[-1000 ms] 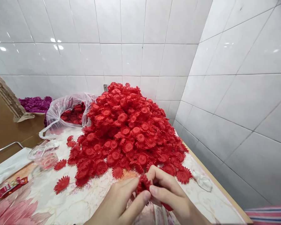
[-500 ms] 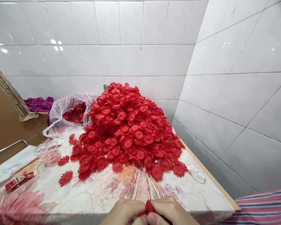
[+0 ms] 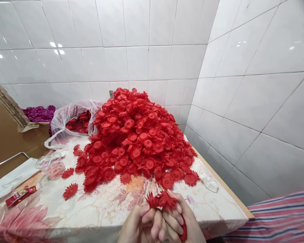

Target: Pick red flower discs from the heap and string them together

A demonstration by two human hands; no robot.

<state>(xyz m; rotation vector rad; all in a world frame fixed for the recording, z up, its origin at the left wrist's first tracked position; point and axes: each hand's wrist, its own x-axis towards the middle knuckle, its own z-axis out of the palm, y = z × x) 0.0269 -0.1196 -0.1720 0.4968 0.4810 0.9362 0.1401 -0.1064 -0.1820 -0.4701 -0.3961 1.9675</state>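
Note:
Close together at the table's front edge, my left hand (image 3: 139, 221) and my right hand (image 3: 188, 217) are both closed, fingers curled and touching. Red artificial flowers (image 3: 164, 201) with toothed petals stick up between thumbs and fingertips; how many layers they have is hard to tell. A red strip or further petals (image 3: 184, 228) show beside the right palm, partly hidden by the fingers. Just beyond my hands rises a large heap of loose red flowers (image 3: 134, 135), and a single flower (image 3: 70, 191) lies apart on its left.
A flowered cloth (image 3: 101, 209) covers the table. At left are a clear plastic bag (image 3: 62, 118) of red flowers, purple flowers (image 3: 39, 113), a cardboard box (image 3: 12, 125), a plastic container (image 3: 55, 168) and a red wrapper (image 3: 20, 196). Tiled walls stand behind and right; striped fabric (image 3: 273, 217) hangs lower right.
Both hands have risen and moved slightly forward. The red flowers between them, mostly covered before, now show with petals spread above the fingers. The whole view has shifted slightly.

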